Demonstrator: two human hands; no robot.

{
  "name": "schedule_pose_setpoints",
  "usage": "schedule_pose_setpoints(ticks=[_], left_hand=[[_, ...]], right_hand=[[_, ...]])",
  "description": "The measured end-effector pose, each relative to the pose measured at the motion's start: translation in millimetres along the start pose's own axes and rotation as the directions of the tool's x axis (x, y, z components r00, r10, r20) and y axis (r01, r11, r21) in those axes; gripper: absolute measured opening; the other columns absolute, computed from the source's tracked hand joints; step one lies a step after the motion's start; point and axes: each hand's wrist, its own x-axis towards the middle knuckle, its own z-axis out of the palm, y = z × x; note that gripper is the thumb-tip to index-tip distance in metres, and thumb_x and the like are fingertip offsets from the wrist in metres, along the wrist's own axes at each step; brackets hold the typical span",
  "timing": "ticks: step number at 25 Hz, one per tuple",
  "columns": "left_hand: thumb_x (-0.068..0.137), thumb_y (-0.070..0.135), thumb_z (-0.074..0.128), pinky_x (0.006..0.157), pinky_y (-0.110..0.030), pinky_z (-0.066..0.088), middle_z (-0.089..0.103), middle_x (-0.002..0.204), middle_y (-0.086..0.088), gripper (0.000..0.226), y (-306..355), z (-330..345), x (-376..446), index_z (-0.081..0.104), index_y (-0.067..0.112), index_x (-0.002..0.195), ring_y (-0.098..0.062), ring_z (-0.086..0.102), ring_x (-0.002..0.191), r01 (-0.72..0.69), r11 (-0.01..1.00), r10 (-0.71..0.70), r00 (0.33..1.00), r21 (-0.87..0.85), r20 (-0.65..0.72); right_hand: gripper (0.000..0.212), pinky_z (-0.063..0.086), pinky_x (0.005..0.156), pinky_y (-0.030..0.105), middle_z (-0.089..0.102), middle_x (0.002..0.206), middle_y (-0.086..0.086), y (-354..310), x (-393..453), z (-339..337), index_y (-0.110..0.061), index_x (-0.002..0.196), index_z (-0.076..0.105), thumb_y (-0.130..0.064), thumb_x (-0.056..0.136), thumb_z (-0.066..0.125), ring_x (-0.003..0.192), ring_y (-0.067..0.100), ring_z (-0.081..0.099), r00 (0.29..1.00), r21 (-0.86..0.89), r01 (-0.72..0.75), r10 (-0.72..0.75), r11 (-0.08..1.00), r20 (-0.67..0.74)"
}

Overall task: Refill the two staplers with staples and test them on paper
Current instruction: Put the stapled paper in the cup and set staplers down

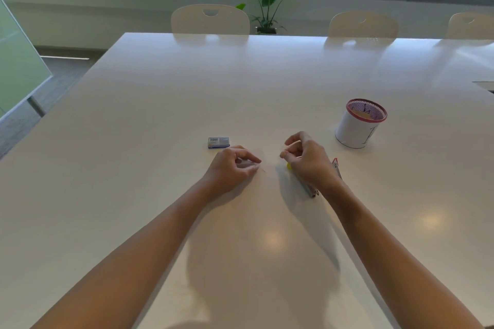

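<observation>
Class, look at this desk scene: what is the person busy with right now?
A person sits at a large white table. The left hand pinches something small and pale, too blurred to name, against the tabletop. The right hand, fingers curled, hovers over a grey stapler with a yellow tip, partly hiding it. A small blue-and-grey staple box lies behind the left hand; a white, red-rimmed cup stands at right.
</observation>
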Motion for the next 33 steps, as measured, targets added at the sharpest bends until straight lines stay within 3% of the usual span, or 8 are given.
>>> schedule_pose_setpoints(ticks=[5,11,18,22,25,27,30,33], left_hand=[[0.083,0.03,0.081,0.076,-0.009,0.041,0.064,0.106,0.009,0.015,2.2,-12.5,7.0,0.079,0.024,0.096,-0.003,0.057,0.088,-0.043,0.994,0.026,0.987,0.099,0.161],[0.078,0.031,0.084,0.079,-0.024,0.045,0.064,0.102,0.004,0.013,17.6,-9.0,18.8,0.081,0.026,0.09,-0.016,0.058,0.091,-0.137,0.967,0.087,0.97,0.213,0.227],[0.079,0.027,0.084,0.073,-0.024,0.043,0.063,0.095,0.004,0.006,19.8,-6.4,24.9,0.079,0.025,0.082,-0.017,0.056,0.086,-0.15,0.956,0.089,0.967,0.251,0.238],[0.092,0.029,0.068,0.094,-0.038,0.043,0.056,0.103,0.01,0.008,19.7,3.4,18.4,0.072,0.023,0.09,-0.012,0.046,0.105,-0.219,0.895,0.104,0.949,0.389,0.296],[0.098,0.028,0.057,0.098,-0.046,0.04,0.052,0.114,0.004,0.008,21.4,7.6,15.5,0.063,0.023,0.098,-0.017,0.041,0.115,-0.273,0.815,0.096,0.934,0.512,0.345],[0.1,0.022,0.054,0.095,-0.041,0.04,0.054,0.11,-0.001,0.007,23.3,11.1,16.8,0.06,0.019,0.1,-0.021,0.044,0.113,-0.24,0.845,0.09,0.945,0.477,0.316],[0.098,0.011,0.057,0.074,-0.023,0.041,0.062,0.092,-0.002,0.006,31.2,21.6,20.2,0.062,0.013,0.096,-0.022,0.057,0.089,-0.112,0.963,0.079,0.987,0.245,0.138],[0.092,0.009,0.067,0.07,-0.015,0.044,0.068,0.082,0.002,0.007,50.2,34.9,28.8,0.068,0.015,0.088,-0.009,0.061,0.076,-0.118,0.989,0.115,0.993,0.094,0.04]], right_hand=[[0.019,0.038,0.059,0.007,0.071,0.086,-0.01,1.6,-4.2,0.2,-0.027,0.103,0.058,-0.023,0.089,0.071,0.073,-0.007,0.061,1.0,0.081,-0.02,0.02,0.997,-0.006],[0.019,0.04,0.056,0.005,0.07,0.086,-0.011,-0.9,-5.3,0.1,-0.029,0.103,0.057,-0.026,0.09,0.07,0.072,-0.009,0.061,1.0,0.083,-0.005,0.007,0.997,-0.018],[0.016,0.04,0.054,0.004,0.069,0.084,-0.013,4.1,-8.8,-3.8,-0.033,0.096,0.057,-0.027,0.089,0.071,0.072,-0.014,0.061,0.999,0.073,-0.036,0.038,0.997,-0.019],[0.015,0.039,0.061,0.008,0.068,0.086,-0.014,5.0,-9.9,-7.2,-0.031,0.098,0.059,-0.026,0.09,0.07,0.079,-0.007,0.061,0.999,0.063,-0.031,0.032,0.998,-0.011],[0.012,0.048,0.066,0.017,0.069,0.087,-0.009,6.4,-8.5,-12.5,-0.027,0.098,0.061,-0.025,0.09,0.069,0.079,0.0,0.063,1.0,0.084,-0.019,0.021,0.996,-0.02],[0.01,0.046,0.064,0.018,0.068,0.085,-0.009,8.9,-6.9,-18.9,-0.029,0.096,0.06,-0.024,0.091,0.068,0.077,0.003,0.063,0.999,0.092,-0.017,0.02,0.996,-0.031],[0.01,0.045,0.065,0.017,0.069,0.088,-0.007,16.1,-3.9,-32.5,-0.03,0.096,0.059,-0.024,0.093,0.066,0.08,0.005,0.065,0.999,0.119,-0.017,0.022,0.993,-0.042],[0.012,0.055,0.068,0.024,0.071,0.09,-0.004,24.3,1.0,-53.0,-0.031,0.095,0.058,-0.023,0.094,0.066,0.083,0.007,0.07,0.997,0.137,-0.012,0.021,0.99,-0.071]])
